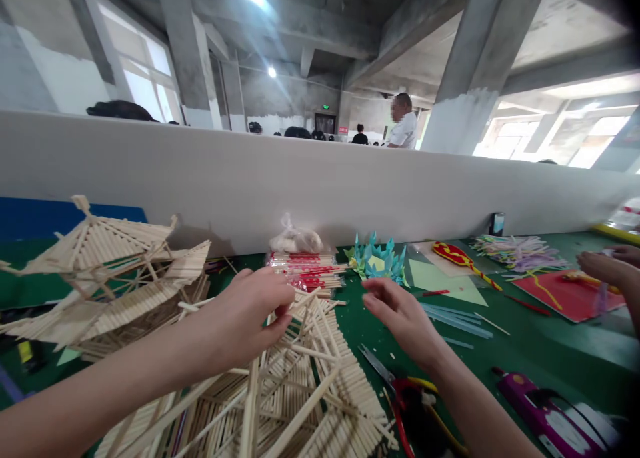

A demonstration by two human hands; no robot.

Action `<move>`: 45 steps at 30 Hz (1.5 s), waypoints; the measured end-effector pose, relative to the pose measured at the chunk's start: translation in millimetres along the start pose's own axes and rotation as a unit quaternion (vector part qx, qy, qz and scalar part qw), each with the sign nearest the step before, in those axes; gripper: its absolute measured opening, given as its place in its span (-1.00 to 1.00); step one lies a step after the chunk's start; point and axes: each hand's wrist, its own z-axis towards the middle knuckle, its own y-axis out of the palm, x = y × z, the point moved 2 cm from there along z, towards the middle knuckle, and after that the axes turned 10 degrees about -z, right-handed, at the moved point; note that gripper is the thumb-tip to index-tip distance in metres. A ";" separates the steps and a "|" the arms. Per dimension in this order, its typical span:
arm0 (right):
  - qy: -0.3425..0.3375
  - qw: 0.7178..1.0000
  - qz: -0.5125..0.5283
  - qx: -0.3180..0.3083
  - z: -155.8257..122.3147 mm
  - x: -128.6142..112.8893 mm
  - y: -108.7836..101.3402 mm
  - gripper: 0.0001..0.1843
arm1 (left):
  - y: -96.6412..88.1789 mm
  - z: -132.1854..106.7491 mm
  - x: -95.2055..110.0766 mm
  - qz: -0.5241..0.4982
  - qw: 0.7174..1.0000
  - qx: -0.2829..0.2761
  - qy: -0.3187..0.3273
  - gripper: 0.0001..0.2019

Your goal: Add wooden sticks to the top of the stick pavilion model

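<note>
A model built of pale wooden sticks (320,385), with a slatted roof and open framing, fills the front of the table. Over its upper part is my left hand (257,305), its fingers curled and the thumb close to the index finger; whatever it pinches is hidden. To the right of the model my right hand (400,318) hovers with fingers loosely bent and apart, holding nothing. Below that hand lie scissors (383,371) with red handles, blades toward the model. Packs of red-marked sticks (310,268) lie just beyond my left hand.
A roofed stick pavilion (100,271) stands on the left. Folded blue paper pieces (377,258), blue strips (457,321) and a purple power strip (550,411) are on the right. Another person's hand (610,271) works there. A white partition (320,185) backs the table.
</note>
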 end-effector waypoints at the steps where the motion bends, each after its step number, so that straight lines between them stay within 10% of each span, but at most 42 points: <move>1: -0.021 1.000 0.011 -0.019 7.7 -18.5 7.0 -0.65 | -0.4 0.0 0.7 -0.001 1.000 -0.004 -0.004 -0.86; 12: -0.034 0.988 0.072 -0.131 38.2 -61.2 52.1 -0.70 | -2.5 2.1 5.8 -0.002 0.999 -0.024 -0.025 -0.86; 45: -0.015 0.973 0.165 -0.158 36.8 -64.0 57.2 -0.73 | -2.0 1.2 -0.5 -0.027 0.999 0.008 -0.040 -0.86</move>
